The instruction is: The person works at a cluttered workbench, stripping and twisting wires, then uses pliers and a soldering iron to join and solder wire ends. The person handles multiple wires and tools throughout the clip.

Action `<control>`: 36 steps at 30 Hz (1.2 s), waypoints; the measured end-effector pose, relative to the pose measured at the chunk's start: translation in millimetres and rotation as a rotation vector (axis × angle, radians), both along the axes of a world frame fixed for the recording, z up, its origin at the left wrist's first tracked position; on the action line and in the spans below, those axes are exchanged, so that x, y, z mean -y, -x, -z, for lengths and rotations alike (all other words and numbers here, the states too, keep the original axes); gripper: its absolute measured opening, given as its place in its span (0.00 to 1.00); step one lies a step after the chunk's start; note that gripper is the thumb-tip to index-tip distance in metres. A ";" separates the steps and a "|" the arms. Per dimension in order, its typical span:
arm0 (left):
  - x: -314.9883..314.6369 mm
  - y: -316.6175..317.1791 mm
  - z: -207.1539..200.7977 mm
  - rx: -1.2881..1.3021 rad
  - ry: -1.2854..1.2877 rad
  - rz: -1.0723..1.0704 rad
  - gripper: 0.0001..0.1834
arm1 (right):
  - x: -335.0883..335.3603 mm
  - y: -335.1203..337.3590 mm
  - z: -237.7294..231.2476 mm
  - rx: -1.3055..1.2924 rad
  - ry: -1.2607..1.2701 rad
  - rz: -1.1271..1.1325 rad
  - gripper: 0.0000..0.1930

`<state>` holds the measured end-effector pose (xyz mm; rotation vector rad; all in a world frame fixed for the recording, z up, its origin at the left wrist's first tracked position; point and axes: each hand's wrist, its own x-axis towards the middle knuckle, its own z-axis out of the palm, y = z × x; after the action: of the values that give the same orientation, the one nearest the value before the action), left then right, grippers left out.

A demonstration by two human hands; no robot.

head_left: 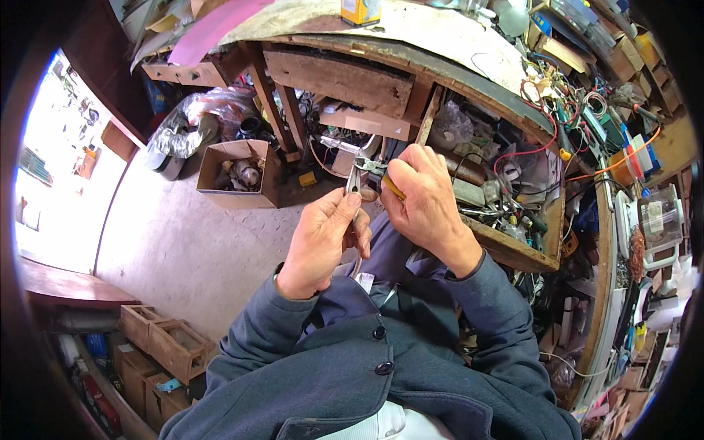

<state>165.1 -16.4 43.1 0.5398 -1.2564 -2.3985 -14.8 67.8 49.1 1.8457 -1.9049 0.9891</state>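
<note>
Both hands meet in front of my chest. My left hand (326, 236) pinches a slim silver-grey piece (354, 180) upright between thumb and fingers; its exact kind is not clear. A thin pale strand hangs below those fingers. My right hand (427, 202) is wrapped round pliers with yellow handles (394, 188). Their metal jaws point left and lie at the top of the silver-grey piece. Whether the jaws bite on it is too small to tell. Beyond the hands stands a wooden workbench (337, 79).
An open drawer (513, 246) full of tools and parts juts out close to my right hand. On the floor to the left stands a cardboard box (233, 196) of metal parts. A yellow box (360, 12) sits on the bench. Wooden crates (176, 345) lie lower left; tangled cables (565, 95) lie right.
</note>
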 end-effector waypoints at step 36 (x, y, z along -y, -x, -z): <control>-6.1 -8.6 -1.1 0.022 0.075 -0.007 0.20 | -11.6 -2.0 1.0 -0.113 0.031 0.034 0.10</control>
<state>173.6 -10.3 44.2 0.5491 -1.3454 -2.3355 -12.8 79.4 48.1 1.8062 -1.8382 0.8797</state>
